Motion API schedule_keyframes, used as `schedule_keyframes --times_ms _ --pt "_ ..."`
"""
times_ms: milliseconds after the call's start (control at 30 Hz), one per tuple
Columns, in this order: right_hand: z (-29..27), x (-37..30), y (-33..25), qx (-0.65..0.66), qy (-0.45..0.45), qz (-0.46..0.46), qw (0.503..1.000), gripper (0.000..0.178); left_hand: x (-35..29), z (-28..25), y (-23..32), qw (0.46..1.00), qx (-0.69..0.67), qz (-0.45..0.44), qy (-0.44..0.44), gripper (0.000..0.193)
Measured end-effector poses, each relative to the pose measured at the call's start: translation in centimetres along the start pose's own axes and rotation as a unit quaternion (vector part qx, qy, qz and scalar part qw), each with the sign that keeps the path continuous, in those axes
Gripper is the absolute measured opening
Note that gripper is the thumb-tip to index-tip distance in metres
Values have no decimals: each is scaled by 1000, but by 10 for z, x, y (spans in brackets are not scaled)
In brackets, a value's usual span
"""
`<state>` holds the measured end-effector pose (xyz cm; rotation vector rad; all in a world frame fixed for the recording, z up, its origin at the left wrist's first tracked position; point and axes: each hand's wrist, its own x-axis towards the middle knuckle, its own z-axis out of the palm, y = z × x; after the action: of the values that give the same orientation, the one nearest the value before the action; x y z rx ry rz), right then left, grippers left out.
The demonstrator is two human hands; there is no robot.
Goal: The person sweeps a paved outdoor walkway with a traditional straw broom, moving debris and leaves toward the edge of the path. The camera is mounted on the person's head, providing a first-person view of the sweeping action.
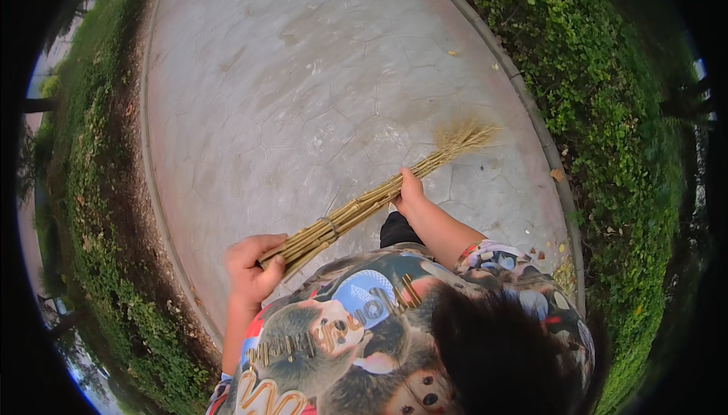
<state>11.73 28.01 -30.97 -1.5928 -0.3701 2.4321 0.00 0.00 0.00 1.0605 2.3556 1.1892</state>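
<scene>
A broom of bundled straw-coloured stalks [358, 207] lies aslant across the front of my body, above the paving. My left hand [255, 267] is closed around its thick butt end at the lower left, the thumb over the stalks. Farther up the shaft, my right hand [410, 190] grips it with the thumb along the top; the other fingers are mostly hidden. A tie band [329, 227] binds the stalks between my two hands. Beyond my right hand, the frayed brush end [466, 136] fans out toward the upper right.
Underfoot is a grey paved path [265, 111] with a cracked-stone pattern and a few fallen leaves. Kerbs [523, 85] border it on both sides. A green hedge [599, 89] runs along the right, and another hedge [91, 187] with bare soil along the left.
</scene>
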Motion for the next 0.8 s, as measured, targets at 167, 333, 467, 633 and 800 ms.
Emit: schedule_keyframes --times_ms 167,333,467,633,800 --pt "81 -15 -55 -2 77 -77 994 21 57 -24 19 996 17 41 81 24" --pt "177 14 -92 4 -111 -20 994 20 111 -41 49 983 90 121 106 27" --pt "220 87 -128 -33 -135 9 990 24 191 -14 37 979 106 160 65 26" --pt "238 156 -190 -22 -6 45 999 28 323 -9 -10 989 58 133 28 23" --pt "309 168 -248 116 11 13 993 24 423 -56 -22 995 28 87 49 23"
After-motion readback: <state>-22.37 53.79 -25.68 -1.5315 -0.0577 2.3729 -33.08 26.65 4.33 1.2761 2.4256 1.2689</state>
